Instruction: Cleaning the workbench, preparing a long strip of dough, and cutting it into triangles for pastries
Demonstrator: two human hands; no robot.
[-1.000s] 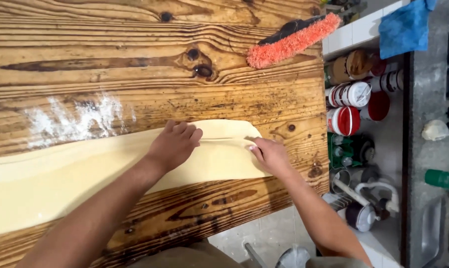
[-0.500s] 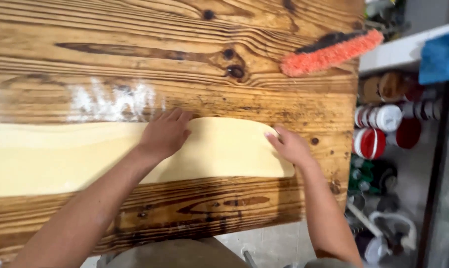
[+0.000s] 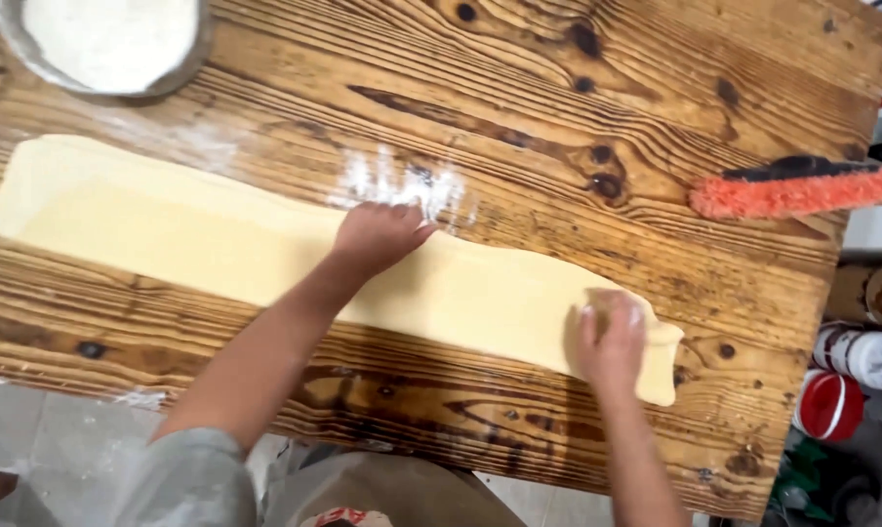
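While the long dough sheet point(image 3: 217, 244) lay flat across the worktop point(image 3: 558, 88), the left hand point(image 3: 378, 234) pressed open-palmed on its far edge by spilled flour point(image 3: 402, 185). The right hand point(image 3: 612, 337) seemed to curl around the folded end, though blur hid the grip. Uneven pulling could tear or stretch the thin sheet.

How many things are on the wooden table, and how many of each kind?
Dough sheet, long and pale yellow, under the left hand and right hand: 1
Metal bowl of white flour: 1
Brush with orange bristles: 1
Total on the table: 3
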